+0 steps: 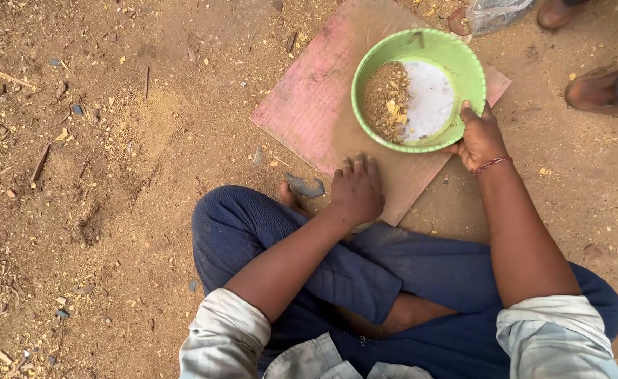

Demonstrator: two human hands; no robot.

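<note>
Seated cross-legged on dirt ground (98, 175). Right hand (481, 140) grips the near rim of the green bowl (463, 63), thumb over the edge; bowl sits on a pink board (316, 105) (contents: brown sawdust beside a white patch). Left hand (357, 189) rests palm-down on the board, fingers loosely spread, holding nothing.

We see our left hand (357, 189) at the centre of the frame, palm down, fingers spread flat and pointing up-frame. Our right hand (480, 137), upper right, has fingers curled in a grip, thumb raised. Both forearms are bare, sleeves rolled to the elbows.
</note>
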